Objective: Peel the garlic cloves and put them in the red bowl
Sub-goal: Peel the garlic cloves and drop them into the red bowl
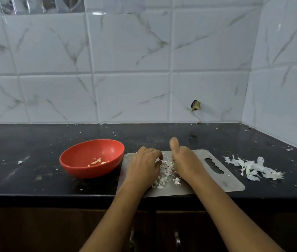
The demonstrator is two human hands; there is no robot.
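On the left of the dark surface [35,140]: the red bowl [82,170], upright, just beside the left edge of the steel cutting board [222,180]. Holds a few peeled cloves [96,162] low on its right inner side.

Right of that, over the board: the left hand [143,166], palm down, fingers curled, tips at the pile of garlic bits and skins [166,172]. Possibly pinches a clove there, but cannot tell from this angle.

Just right of the pile: the right hand [184,159], set on edge, thumb raised, fingers hidden behind the palm. Cannot tell how far closed, or whether anything is held. Any unpeeled cloves: presumably within that pile between the hands, hard to separate from loose skin.

Further right, off the board: a heap of discarded skins [253,168], lying on the surface.

Likely trouble from here:
- Scraps of skin clinging to a clove and riding into the bowl with it.
- A slick clove popping out of a pinch and skidding across the smooth steel, then over the near edge of the surface, with the board so close to it.
- A forearm sweeping part of the pile off that same edge.
- The bowl nudged by the left wrist, being so near.

No brand, label or readable writing anywhere in view.
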